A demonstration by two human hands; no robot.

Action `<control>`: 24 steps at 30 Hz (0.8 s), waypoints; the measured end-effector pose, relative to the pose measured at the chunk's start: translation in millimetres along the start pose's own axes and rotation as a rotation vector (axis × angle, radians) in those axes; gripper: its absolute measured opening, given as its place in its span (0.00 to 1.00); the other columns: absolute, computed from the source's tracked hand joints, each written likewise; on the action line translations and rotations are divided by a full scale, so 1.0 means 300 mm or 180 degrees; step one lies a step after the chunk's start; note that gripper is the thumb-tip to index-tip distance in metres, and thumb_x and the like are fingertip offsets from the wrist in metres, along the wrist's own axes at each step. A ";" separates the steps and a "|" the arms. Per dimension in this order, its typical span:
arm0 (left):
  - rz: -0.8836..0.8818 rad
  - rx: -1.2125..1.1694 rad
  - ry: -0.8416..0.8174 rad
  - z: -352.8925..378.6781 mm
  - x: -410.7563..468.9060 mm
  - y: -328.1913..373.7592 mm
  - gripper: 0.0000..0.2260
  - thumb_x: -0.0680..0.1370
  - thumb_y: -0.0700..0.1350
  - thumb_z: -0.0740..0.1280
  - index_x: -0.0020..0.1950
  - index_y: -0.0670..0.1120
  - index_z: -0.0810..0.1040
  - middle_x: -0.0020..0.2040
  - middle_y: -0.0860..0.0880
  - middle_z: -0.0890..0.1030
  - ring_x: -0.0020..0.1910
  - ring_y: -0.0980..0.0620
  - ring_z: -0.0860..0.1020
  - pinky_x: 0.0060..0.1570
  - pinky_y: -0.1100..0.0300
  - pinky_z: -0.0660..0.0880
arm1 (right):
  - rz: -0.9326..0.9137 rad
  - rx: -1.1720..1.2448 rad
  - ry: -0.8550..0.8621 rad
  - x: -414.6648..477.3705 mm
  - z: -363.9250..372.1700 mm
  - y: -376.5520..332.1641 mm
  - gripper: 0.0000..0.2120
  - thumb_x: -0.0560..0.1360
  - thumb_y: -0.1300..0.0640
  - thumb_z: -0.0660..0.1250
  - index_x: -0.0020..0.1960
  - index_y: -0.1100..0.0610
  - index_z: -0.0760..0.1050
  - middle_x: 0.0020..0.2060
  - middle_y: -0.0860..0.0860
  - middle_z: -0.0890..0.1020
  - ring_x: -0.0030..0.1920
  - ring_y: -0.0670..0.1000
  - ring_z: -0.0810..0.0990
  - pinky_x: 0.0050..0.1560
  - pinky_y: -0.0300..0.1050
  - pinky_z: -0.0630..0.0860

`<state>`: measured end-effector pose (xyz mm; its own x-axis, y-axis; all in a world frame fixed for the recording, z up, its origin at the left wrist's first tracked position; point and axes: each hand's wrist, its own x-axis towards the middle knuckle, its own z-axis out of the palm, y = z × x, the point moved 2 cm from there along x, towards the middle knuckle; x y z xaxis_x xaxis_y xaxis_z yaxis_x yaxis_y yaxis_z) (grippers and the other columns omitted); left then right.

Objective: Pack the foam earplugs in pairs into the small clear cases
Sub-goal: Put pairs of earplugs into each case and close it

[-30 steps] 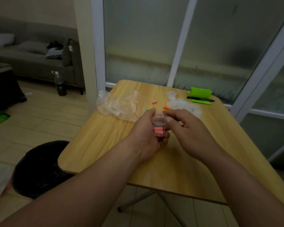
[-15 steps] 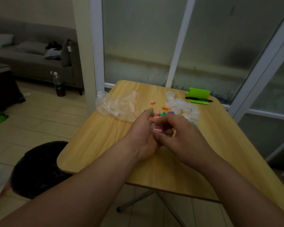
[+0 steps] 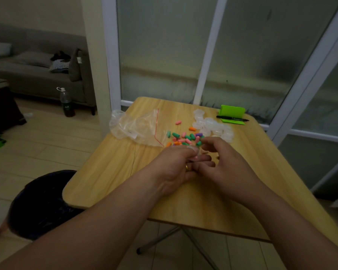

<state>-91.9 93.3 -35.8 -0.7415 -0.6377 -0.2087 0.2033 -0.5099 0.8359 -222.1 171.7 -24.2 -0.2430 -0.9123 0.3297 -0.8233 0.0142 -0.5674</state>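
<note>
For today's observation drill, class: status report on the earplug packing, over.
Left hand grips a clear case, pink showing inside. Right hand curled against it, grip unclear. Loose earplugs lie beyond the hands; nothing blocks them.

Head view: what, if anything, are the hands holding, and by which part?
The left hand grips a small clear case round its body, mostly hidden. The right hand curls against it; whether it grips cannot be told.
</note>
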 end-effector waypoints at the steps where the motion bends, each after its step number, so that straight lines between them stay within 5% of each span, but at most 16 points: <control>1: 0.0015 0.0042 0.0025 0.003 0.002 -0.005 0.07 0.84 0.36 0.60 0.55 0.41 0.77 0.56 0.36 0.82 0.48 0.44 0.84 0.64 0.46 0.77 | 0.0007 -0.0048 0.0006 -0.005 -0.003 0.003 0.32 0.75 0.48 0.77 0.76 0.48 0.70 0.65 0.43 0.77 0.65 0.42 0.74 0.59 0.37 0.71; 4: -0.0017 0.0192 0.0086 0.011 0.015 -0.030 0.08 0.85 0.37 0.61 0.60 0.40 0.78 0.56 0.37 0.86 0.50 0.44 0.87 0.52 0.50 0.82 | 0.0048 -0.0159 0.0026 -0.025 -0.011 0.017 0.28 0.76 0.48 0.75 0.74 0.47 0.72 0.64 0.41 0.76 0.64 0.41 0.74 0.57 0.34 0.71; 8: 0.0003 0.0284 0.0089 0.044 0.026 -0.063 0.11 0.84 0.36 0.60 0.62 0.39 0.80 0.58 0.36 0.85 0.56 0.42 0.86 0.61 0.43 0.80 | 0.0055 -0.0162 0.0061 -0.055 -0.015 0.036 0.18 0.77 0.50 0.73 0.65 0.41 0.75 0.57 0.38 0.77 0.59 0.38 0.76 0.52 0.30 0.73; 12: 0.0027 0.0379 0.0087 0.083 0.031 -0.085 0.13 0.84 0.35 0.60 0.63 0.42 0.82 0.56 0.38 0.86 0.51 0.46 0.87 0.50 0.49 0.84 | 0.0050 -0.0207 0.0233 -0.078 -0.032 0.053 0.15 0.77 0.49 0.72 0.63 0.40 0.77 0.55 0.38 0.78 0.56 0.39 0.77 0.53 0.39 0.80; 16: 0.0030 0.0396 0.0164 0.116 0.042 -0.103 0.13 0.84 0.37 0.61 0.64 0.41 0.81 0.57 0.38 0.86 0.56 0.44 0.86 0.53 0.47 0.84 | 0.0037 -0.0293 0.0314 -0.090 -0.057 0.072 0.16 0.77 0.48 0.71 0.65 0.41 0.78 0.55 0.38 0.79 0.57 0.41 0.77 0.55 0.48 0.81; 22: -0.0045 0.0367 0.0134 0.153 0.056 -0.111 0.12 0.84 0.42 0.65 0.66 0.42 0.79 0.61 0.37 0.84 0.58 0.41 0.85 0.61 0.41 0.81 | 0.0275 -0.0276 0.0375 -0.061 -0.088 0.138 0.15 0.80 0.49 0.71 0.66 0.44 0.79 0.56 0.40 0.81 0.56 0.38 0.78 0.50 0.33 0.73; 24: -0.0080 0.0222 0.0217 0.157 0.060 -0.103 0.10 0.84 0.43 0.64 0.65 0.43 0.76 0.61 0.35 0.84 0.58 0.39 0.85 0.63 0.41 0.80 | 0.0526 -0.0288 0.0566 -0.034 -0.111 0.196 0.17 0.79 0.48 0.73 0.66 0.47 0.78 0.56 0.43 0.81 0.55 0.41 0.79 0.51 0.36 0.74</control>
<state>-141.7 124.7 -41.4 -0.7002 -0.6641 -0.2621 0.1384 -0.4864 0.8627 -285.2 195.5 -35.8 -0.4578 -0.8083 0.3702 -0.8055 0.2010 -0.5574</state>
